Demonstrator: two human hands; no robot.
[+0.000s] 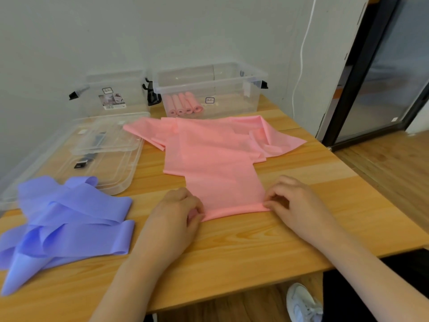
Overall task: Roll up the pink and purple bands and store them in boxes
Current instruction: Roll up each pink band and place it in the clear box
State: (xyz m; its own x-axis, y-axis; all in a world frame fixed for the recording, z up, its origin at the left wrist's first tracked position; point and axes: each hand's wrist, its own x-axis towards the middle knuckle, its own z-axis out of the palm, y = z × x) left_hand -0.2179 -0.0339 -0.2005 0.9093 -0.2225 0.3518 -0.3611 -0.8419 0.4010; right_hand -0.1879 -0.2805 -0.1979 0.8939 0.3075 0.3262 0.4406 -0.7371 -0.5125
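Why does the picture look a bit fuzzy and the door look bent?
In the head view, soft even light leaves only faint shadows under the left hand and right hand; the wide lens tilts the door frame and wall cable; the whole frame is slightly soft, so the label on the left box is unreadable, while the pink band shows clearly.

A light wooden table point(243, 247) stands against a pale grey wall point(92, 31). A white cable point(301, 56) hangs down that wall. To the right, a dark-framed glass door point(383, 77); below, a white sneaker point(301, 303) on wooden flooring point(383, 163).
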